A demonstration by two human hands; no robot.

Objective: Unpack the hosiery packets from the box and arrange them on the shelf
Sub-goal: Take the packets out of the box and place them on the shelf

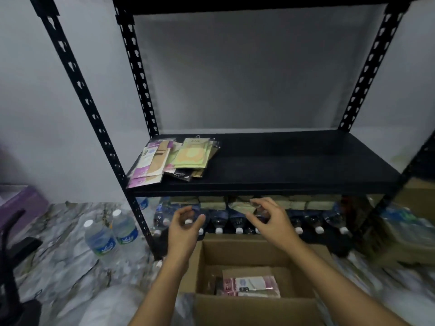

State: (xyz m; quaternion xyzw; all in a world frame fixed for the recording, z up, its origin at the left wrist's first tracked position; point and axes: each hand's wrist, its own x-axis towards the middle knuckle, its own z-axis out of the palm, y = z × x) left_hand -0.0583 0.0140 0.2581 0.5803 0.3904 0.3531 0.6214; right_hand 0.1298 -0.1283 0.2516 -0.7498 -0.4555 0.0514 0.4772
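An open cardboard box [254,248] stands on the floor in front of a black metal shelf [294,170]. Pink and white hosiery packets [253,285] lie at the bottom of the box. Several more hosiery packets [174,158] lie in overlapping piles on the left end of the shelf board. My left hand [184,228] and my right hand [270,218] hover empty above the box's far edge, just below the shelf board, fingers curled and apart.
Water bottles [239,221] lie in a row on the lower level under the shelf board, with tan packs above them. Two upright water bottles [110,234] stand on the marble floor at left. Cardboard boxes [409,231] sit at right. A purple box [21,203] is far left.
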